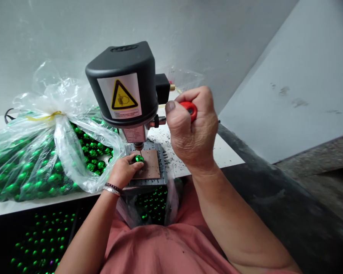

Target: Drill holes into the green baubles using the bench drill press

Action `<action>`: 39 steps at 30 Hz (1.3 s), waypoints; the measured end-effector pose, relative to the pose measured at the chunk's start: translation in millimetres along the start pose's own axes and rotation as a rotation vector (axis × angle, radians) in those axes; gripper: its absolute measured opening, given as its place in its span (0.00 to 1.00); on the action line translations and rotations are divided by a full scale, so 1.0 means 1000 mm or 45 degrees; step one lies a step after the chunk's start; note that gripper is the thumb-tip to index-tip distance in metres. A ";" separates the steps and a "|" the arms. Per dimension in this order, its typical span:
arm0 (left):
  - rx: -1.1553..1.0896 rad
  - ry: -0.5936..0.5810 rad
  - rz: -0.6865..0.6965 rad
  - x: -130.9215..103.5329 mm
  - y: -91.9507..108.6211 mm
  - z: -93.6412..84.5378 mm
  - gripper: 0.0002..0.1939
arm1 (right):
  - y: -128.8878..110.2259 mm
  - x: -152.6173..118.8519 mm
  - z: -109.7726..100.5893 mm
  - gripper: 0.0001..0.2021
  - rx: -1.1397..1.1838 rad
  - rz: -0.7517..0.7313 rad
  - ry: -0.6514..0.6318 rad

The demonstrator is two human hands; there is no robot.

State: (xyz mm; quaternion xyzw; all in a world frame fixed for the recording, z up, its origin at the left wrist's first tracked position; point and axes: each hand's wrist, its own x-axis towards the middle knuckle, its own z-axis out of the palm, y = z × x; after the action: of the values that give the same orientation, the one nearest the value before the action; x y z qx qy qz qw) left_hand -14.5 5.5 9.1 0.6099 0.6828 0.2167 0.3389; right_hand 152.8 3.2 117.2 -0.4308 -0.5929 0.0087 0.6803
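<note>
My left hand [125, 169] pinches a shiny green ball [139, 159] between thumb and fingers. The ball rests on a brown board [152, 164] on the base of a bench drill press [121, 85]. Directly above the ball is the thin drill bit [141, 153]; I cannot tell if its tip is in the ball. My right hand [193, 129] is closed around the drill press's red-ended feed handle [189, 110], to the right of the dark motor housing. A yellow warning label [124, 96] faces me on that housing.
A clear plastic bag [74, 160] full of green balls lies left of the drill press on the white table [225, 152]. Dark shavings are scattered on the table. Below its edge, more green balls [151, 203] show in a bag by my lap, others at lower left.
</note>
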 end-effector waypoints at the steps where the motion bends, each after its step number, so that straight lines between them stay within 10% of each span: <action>1: 0.000 0.008 0.016 0.001 0.001 0.001 0.23 | 0.000 0.000 0.000 0.10 -0.006 0.005 -0.001; 22: 0.560 -0.006 0.157 0.005 0.011 0.003 0.15 | 0.016 0.063 0.022 0.16 -0.090 0.216 -0.218; 39: 0.519 -0.007 0.147 -0.001 0.014 0.003 0.19 | 0.011 -0.047 -0.013 0.03 -0.352 -0.237 0.008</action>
State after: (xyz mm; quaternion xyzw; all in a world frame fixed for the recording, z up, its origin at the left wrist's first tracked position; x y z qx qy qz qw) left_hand -2.9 6.2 17.2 0.7044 0.6756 0.0917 0.1975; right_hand 155.0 -22.4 74.0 -0.4636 -0.6237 -0.1372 0.6142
